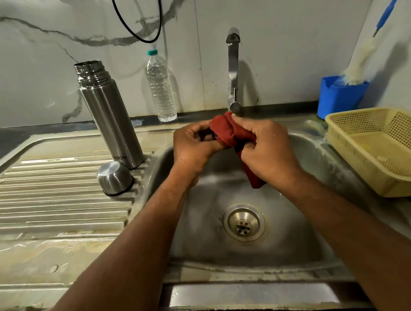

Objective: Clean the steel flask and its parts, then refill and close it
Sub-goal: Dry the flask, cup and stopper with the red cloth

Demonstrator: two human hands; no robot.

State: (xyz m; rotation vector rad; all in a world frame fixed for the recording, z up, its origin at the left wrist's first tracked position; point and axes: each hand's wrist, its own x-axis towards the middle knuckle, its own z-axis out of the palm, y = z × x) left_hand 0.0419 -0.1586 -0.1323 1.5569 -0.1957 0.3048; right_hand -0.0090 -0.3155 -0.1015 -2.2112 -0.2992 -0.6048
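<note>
The steel flask [109,113] stands open and upright on the ribbed drainboard, left of the sink. Its steel cup lid [115,177] lies upside down just in front of it. Over the sink basin [312,221], my left hand [194,145] grips a small dark part [213,136], mostly hidden by a red cloth. My right hand [266,151] holds the red cloth [232,132] wrapped round that part; the cloth's tail hangs down below my palm.
A tap [233,69] rises behind my hands, with no water running. A clear water bottle [161,86] stands at the back wall. A blue holder [340,96] with a brush and a yellow basket [382,149] sit on the right.
</note>
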